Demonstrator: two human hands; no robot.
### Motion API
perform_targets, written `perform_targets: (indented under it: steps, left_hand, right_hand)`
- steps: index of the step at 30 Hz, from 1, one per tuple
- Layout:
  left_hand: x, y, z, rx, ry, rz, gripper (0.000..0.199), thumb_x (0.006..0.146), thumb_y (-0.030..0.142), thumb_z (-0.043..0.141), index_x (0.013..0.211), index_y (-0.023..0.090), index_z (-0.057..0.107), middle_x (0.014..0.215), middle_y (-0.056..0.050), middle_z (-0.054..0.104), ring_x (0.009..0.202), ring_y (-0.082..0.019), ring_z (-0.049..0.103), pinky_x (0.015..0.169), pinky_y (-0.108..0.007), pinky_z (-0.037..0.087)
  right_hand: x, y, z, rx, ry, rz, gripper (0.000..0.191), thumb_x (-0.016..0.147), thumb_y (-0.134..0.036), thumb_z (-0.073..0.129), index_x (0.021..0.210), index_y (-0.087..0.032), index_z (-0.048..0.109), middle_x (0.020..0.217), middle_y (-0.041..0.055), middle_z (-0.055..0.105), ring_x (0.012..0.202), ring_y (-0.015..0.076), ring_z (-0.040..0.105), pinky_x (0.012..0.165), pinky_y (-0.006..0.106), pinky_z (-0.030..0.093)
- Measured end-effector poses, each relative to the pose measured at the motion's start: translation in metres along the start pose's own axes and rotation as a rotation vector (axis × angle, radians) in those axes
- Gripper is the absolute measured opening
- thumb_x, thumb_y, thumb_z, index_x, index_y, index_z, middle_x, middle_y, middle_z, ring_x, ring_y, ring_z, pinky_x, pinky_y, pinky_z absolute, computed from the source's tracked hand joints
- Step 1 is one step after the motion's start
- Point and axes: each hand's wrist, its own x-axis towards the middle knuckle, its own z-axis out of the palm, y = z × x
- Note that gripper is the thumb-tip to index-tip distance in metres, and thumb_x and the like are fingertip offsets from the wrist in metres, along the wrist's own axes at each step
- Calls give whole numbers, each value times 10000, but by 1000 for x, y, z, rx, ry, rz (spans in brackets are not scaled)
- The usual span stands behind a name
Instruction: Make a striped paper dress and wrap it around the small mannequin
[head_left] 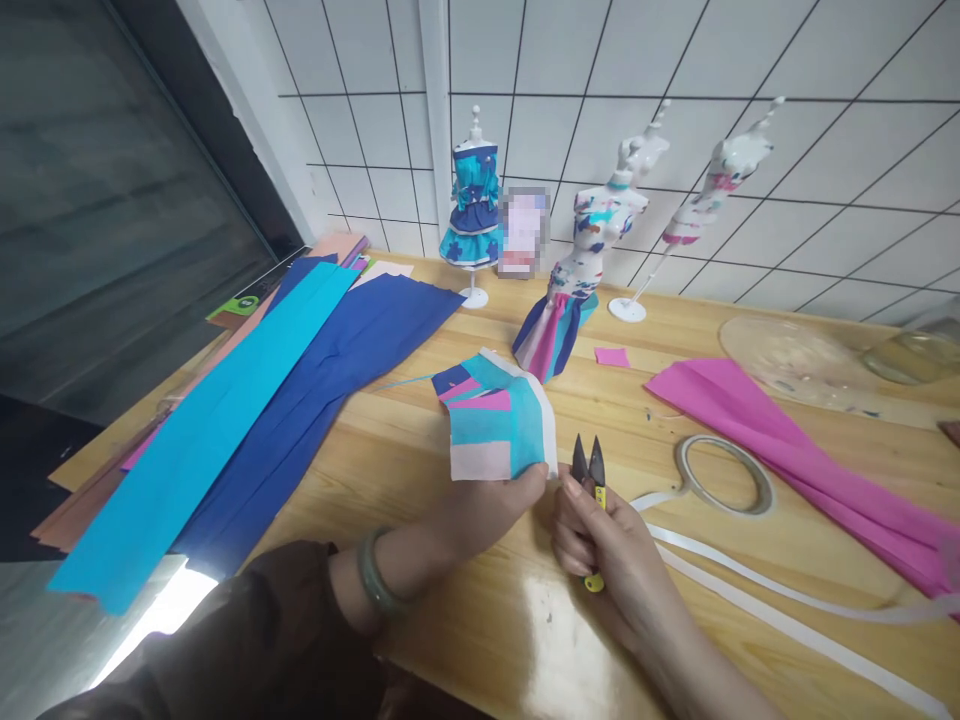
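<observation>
My left hand [495, 510], a bangle at its wrist, pinches the lower edge of a patchwork piece [480, 425] in turquoise, pink, navy and pale tones. A white strip of tape [550, 425] runs along the curved right edge of this piece. Just to the right, my right hand [600, 530] is closed round small yellow-handled thread snips [589, 465], whose dark blades point up and stand apart. The thumb and forefinger of that hand meet close to the strip's lower corner. The left fingers behind the patchwork are partly hidden.
Turquoise and navy sheets [262, 400] lie at left. Dressed miniature mannequins [474, 200] and a paint-marked one [604, 220] stand at the back near the tiled wall. At right are a tape roll [724, 475], white strips [787, 590], pink material [795, 460] and a clear round tray [780, 370].
</observation>
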Motion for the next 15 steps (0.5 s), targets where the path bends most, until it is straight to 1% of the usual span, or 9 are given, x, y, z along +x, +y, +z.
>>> perform_targets:
  steps: [2,4,7,9,13,15]
  left_hand:
    - [-1,1,2,13,-45,37,207,802,407,548,729,214,560,698,-35,613,847,-221,580,861,-337,452]
    - [0,6,3,3,-77,53,180,810,369,537,734,206,548,728,-33,623,817,-202,583,839,-324,465]
    - [2,17,2,-32,-115,50,121,816,298,518,759,193,536,800,-41,640,825,-188,593,823,-313,481]
    - [3,22,1,-63,-133,50,100,822,276,505,792,188,540,855,-50,653,852,-185,600,849,-315,480]
    - [3,22,0,-86,-158,47,99,821,267,512,828,182,563,890,-57,671,868,-183,612,897,-321,468]
    - [2,21,0,-65,-146,43,109,810,268,521,848,180,574,908,-60,677,884,-189,616,902,-323,466]
  right_hand:
    - [1,-2,1,-23,18,2,394,649,-446,790,743,-182,515,479,-125,244,400,19,171,375,174,127]
    - [2,-3,1,-35,17,6,414,639,-446,794,682,-186,474,467,-126,237,395,17,166,372,177,124]
    - [2,-3,-1,-59,-1,0,470,645,-451,783,604,-201,386,459,-123,231,392,17,169,372,187,130]
    - [1,-2,-3,-81,-1,-13,495,652,-457,773,583,-208,351,458,-119,236,391,18,177,373,190,139]
    - [0,-1,-4,-116,6,-18,491,652,-471,766,581,-206,359,459,-113,258,390,20,194,372,189,149]
    - [0,-2,-3,-104,9,-14,494,644,-471,773,583,-204,362,462,-115,249,390,19,190,373,187,147]
